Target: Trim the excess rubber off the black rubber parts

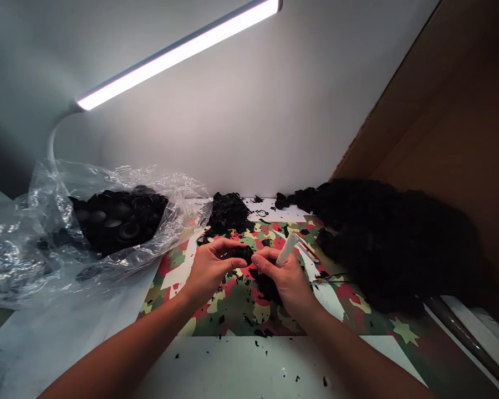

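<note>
Between the thumb and fingers of my left hand (pixel 214 266) is a small black round part (pixel 244 253), pinched above the patterned sheet. My right hand (pixel 283 274) is closed around a white-handled tool (pixel 288 249), and its fingertips almost meet the black part. The tool's working tip is hidden by my fingers or too small to make out. Black scraps (pixel 268 285) lie beneath both hands. Just beyond the right hand lies a red-and-white tool (pixel 307 250), possibly a cutter.
A clear plastic bag (pixel 183 188) of black round parts (pixel 125 216) stands at left. Behind my hands is a pile of black pieces (pixel 229 213). A large black heap (pixel 382 238) lies at right against cardboard (pixel 441 127). A lit lamp (pixel 178 55) hangs overhead.
</note>
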Demonstrator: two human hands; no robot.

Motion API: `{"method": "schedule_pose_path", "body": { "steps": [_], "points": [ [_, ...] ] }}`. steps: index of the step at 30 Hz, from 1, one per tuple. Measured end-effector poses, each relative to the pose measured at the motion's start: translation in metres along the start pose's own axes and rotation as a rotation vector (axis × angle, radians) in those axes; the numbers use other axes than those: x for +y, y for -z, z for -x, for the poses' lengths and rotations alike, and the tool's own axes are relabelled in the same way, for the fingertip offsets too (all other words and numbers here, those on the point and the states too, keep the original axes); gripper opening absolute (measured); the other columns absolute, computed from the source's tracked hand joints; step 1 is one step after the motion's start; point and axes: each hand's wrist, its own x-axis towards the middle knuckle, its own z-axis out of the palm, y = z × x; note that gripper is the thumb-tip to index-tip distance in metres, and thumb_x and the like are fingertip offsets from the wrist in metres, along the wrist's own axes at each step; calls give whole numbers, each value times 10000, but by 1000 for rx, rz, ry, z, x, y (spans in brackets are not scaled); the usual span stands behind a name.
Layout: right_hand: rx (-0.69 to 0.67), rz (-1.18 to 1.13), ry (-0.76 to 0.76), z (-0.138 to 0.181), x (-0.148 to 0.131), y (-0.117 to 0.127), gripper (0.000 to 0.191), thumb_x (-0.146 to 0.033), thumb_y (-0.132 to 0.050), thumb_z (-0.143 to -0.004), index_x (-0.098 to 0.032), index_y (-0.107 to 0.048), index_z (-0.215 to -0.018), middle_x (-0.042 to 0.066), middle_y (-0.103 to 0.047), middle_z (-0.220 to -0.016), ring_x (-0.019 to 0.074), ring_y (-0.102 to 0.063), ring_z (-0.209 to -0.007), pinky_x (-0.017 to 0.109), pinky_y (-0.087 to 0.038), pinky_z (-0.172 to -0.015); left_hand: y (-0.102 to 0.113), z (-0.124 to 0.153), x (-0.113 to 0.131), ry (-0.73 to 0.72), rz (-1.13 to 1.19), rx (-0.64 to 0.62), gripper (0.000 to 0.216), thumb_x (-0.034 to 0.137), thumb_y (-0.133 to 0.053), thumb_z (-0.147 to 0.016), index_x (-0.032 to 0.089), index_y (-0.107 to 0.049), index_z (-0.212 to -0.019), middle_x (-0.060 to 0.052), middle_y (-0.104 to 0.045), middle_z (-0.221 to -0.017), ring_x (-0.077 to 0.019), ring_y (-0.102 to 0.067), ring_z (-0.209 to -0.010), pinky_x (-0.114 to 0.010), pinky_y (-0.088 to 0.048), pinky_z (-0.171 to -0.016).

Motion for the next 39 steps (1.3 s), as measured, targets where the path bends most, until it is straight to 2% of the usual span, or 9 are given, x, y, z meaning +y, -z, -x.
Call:
{"method": "schedule_pose_path", "body": {
  "steps": [4, 8, 13, 16, 20, 27, 31, 36, 39],
  "points": [
    [-8, -93, -37, 1, 2, -4, 336, -468, -704, -847, -175, -647, -693, -43, -462, -608, 99, -352, -571, 255, -284, -540, 1, 1, -4, -30, 59, 39, 181, 246, -875, -666, 174, -757, -784, -3, -723, -781, -127, -647, -745, -217, -523, -694],
    [-26, 36, -11, -1, 1, 2, 314, -467, -687, -864, -181, -672, -736, -38, -498, -619, 105, -403, -563, 258, -329, -550, 2, 1, -1, -15, -30, 31, 170, 247, -875, -657, 160, -752, -739, 2, -697, -716, -115, -616, -681, -210, -492, -640],
    [118, 331, 288, -6, -6, 19, 183, -390, -666, -901, -231, -745, -944, 13, -625, -797, 160, -554, -707, 279, -437, -629, 4, -1, 5, 17, -118, 19, 173, 252, -870, -641, 157, -757, -731, -10, -706, -717, -136, -634, -680, -232, -494, -642],
    [36, 440, 443, -6, -7, 21, 117, -257, -680, -885, -264, -766, -964, 30, -630, -862, 178, -601, -775, 290, -491, -654, 2, 0, 5, 11, -178, -7, 158, 253, -862, -644, 159, -752, -709, -10, -697, -713, -140, -626, -671, -238, -488, -634],
    [-29, 542, 579, -5, -1, 15, 218, -61, -580, -854, -224, -721, -881, 31, -622, -860, 163, -623, -770, 275, -527, -652, -2, 3, 6, 12, -190, -21, 167, 233, -875, -616, 157, -745, -688, -6, -686, -694, -139, -610, -661, -234, -473, -623],
    [122, 723, 852, 0, 7, 4, 259, 27, -469, -753, -213, -509, -838, 24, -521, -835, 157, -550, -769, 240, -455, -590, -17, 11, -2, 228, 229, -17, 297, 283, -905, -584, 137, -653, -640, 21, -625, -607, -102, -557, -591, -222, -447, -598],
    [205, 491, 723, 2, 9, -6, 176, -48, -468, -838, -223, -471, -819, 5, -476, -813, 148, -494, -740, 237, -408, -584, -20, 15, -2, 229, 322, -24, 302, 281, -911, -585, 130, -665, -675, 5, -653, -648, -108, -580, -622, -231, -464, -632],
    [155, 154, 288, 2, 11, -18, 186, -241, -420, -966, -224, -435, -781, -26, -405, -732, 129, -359, -617, 248, -310, -529, -15, 10, 3, 39, 110, -51, 220, 244, -878, -642, 149, -684, -683, 12, -657, -656, -113, -588, -626, -226, -472, -611],
    [141, 83, 174, -3, 12, -16, 222, -338, -471, -958, -219, -456, -772, -30, -398, -719, 121, -338, -599, 244, -285, -507, -14, 11, 7, -61, -68, -28, 157, 220, -843, -680, 161, -697, -689, 3, -658, -675, -131, -604, -639, -242, -482, -612]
  ]
}}
